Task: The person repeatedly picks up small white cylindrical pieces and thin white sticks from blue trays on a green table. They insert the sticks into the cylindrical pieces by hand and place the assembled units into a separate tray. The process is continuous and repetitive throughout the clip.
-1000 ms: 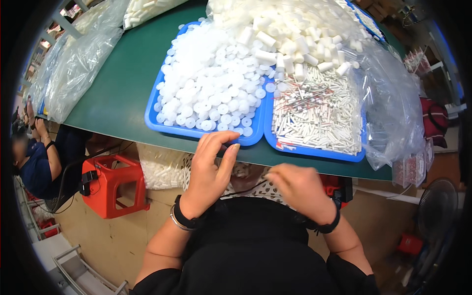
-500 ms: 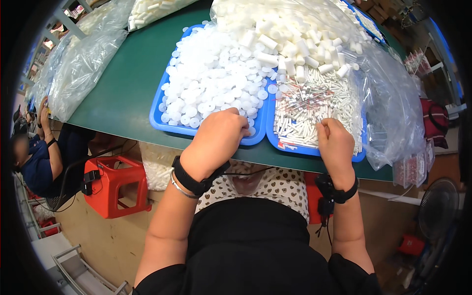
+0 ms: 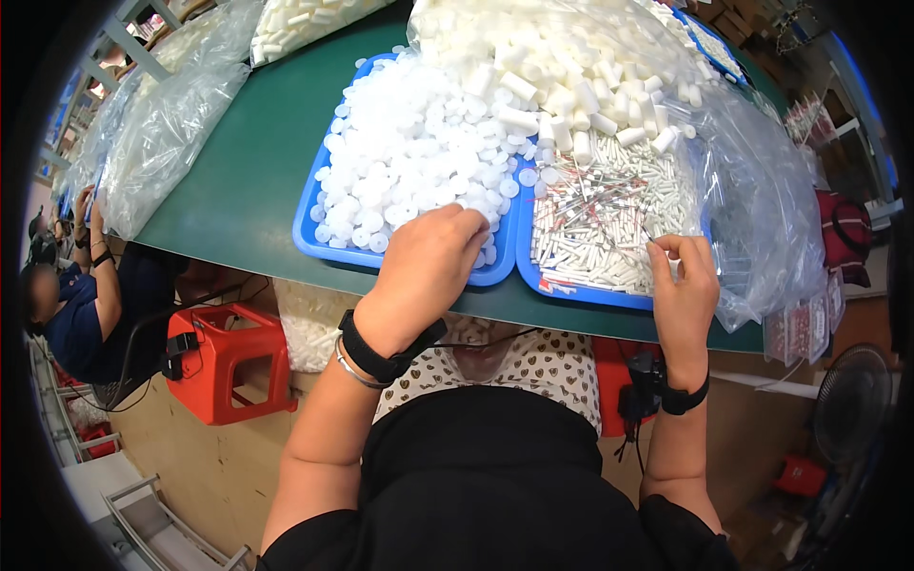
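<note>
My left hand [image 3: 428, 269] is at the near edge of a blue tray [image 3: 303, 224] heaped with translucent white plastic discs [image 3: 400, 157]. Its fingers are curled together among the discs, and the tips are mostly hidden. Over the near right corner of a second blue tray [image 3: 586, 295] is my right hand [image 3: 685, 285], thumb and forefinger drawn together in a pinch. What lies between them is too small to make out. Short thin white sticks [image 3: 581, 252] fill this tray, with thin wire-like pieces with reddish parts [image 3: 595, 195] lying on top.
Behind the trays, white foam cylinders [image 3: 590, 90] spill from a clear plastic bag [image 3: 757, 209]. More plastic bags [image 3: 176, 138] lie at the left of the green table [image 3: 252, 181]. A red stool [image 3: 224, 366] and a seated person [image 3: 86, 305] are to the left; a fan [image 3: 852, 404] stands at right.
My right hand has moved to the right along the stick tray, its forefinger lifting a little. The left hand has shifted only slightly and stays at the discs.
</note>
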Demonstrator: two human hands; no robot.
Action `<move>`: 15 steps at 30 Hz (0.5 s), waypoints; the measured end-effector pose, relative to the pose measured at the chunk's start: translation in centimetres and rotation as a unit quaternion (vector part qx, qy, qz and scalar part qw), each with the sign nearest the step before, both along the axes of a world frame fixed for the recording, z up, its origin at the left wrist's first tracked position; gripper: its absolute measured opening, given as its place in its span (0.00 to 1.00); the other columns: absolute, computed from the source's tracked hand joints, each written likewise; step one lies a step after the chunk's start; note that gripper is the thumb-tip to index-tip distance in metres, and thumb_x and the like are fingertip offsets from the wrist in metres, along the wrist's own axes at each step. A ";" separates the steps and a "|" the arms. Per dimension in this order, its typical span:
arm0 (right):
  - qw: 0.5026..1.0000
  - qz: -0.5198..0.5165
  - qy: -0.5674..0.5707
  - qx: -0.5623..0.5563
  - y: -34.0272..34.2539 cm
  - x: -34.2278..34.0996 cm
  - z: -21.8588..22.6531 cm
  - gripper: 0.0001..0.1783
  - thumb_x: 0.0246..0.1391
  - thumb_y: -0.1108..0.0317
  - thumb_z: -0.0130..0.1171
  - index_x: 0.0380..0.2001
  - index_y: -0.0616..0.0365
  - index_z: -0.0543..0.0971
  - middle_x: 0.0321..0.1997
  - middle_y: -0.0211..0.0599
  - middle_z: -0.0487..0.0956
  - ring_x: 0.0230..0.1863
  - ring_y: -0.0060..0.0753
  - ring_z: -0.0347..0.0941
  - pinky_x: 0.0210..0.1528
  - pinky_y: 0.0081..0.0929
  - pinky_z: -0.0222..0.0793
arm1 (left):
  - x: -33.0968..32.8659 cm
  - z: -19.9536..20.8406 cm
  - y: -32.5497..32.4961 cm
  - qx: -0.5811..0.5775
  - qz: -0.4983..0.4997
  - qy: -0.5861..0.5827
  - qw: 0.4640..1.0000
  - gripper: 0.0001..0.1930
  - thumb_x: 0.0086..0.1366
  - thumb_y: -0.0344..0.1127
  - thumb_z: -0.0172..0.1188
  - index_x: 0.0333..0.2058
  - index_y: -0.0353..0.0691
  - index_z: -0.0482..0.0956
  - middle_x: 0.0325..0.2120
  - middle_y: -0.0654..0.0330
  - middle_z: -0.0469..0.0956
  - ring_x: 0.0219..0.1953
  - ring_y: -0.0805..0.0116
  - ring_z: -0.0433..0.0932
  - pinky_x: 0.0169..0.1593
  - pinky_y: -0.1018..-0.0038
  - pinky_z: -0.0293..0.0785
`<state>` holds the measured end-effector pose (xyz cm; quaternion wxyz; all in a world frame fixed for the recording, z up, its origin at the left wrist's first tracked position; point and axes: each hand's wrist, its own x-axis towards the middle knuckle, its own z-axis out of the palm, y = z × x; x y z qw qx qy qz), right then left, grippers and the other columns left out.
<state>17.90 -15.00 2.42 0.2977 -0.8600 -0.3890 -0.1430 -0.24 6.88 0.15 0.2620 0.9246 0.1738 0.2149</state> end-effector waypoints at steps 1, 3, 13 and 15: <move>0.999 0.020 -0.027 0.007 0.1 -0.1 0.1 0.03 0.53 0.75 0.62 0.31 0.60 0.78 0.29 0.38 0.73 0.30 0.38 0.72 0.34 0.32 0.67 | 0.2 0.0 -0.1 -0.011 0.017 -0.028 0.999 0.07 0.59 0.28 0.61 0.37 0.37 0.80 0.28 0.53 0.76 0.31 0.52 0.77 0.36 0.63 0.73; 0.992 0.073 -0.094 0.028 0.7 -0.3 0.3 0.03 0.55 0.74 0.60 0.33 0.61 0.77 0.29 0.39 0.74 0.30 0.37 0.72 0.33 0.31 0.68 | 0.8 -0.6 0.2 0.001 0.050 -0.039 0.998 0.08 0.59 0.28 0.62 0.38 0.37 0.79 0.30 0.53 0.75 0.30 0.53 0.77 0.35 0.64 0.73; 0.962 0.131 0.241 0.008 0.5 -3.7 -0.7 0.07 0.66 0.69 0.52 0.41 0.62 0.69 0.16 0.40 0.69 0.15 0.34 0.64 0.21 0.31 0.58 | 1.8 -1.9 0.6 -0.016 0.041 -0.095 0.995 0.10 0.57 0.26 0.65 0.37 0.36 0.77 0.33 0.53 0.75 0.28 0.56 0.76 0.34 0.67 0.73; 0.957 0.149 0.249 0.004 0.6 -4.1 -0.7 0.08 0.66 0.69 0.52 0.42 0.61 0.68 0.16 0.40 0.69 0.15 0.34 0.64 0.21 0.31 0.58 | 1.7 -1.8 0.6 -0.040 0.041 -0.089 0.994 0.09 0.57 0.25 0.65 0.37 0.36 0.77 0.33 0.54 0.75 0.27 0.60 0.76 0.34 0.69 0.73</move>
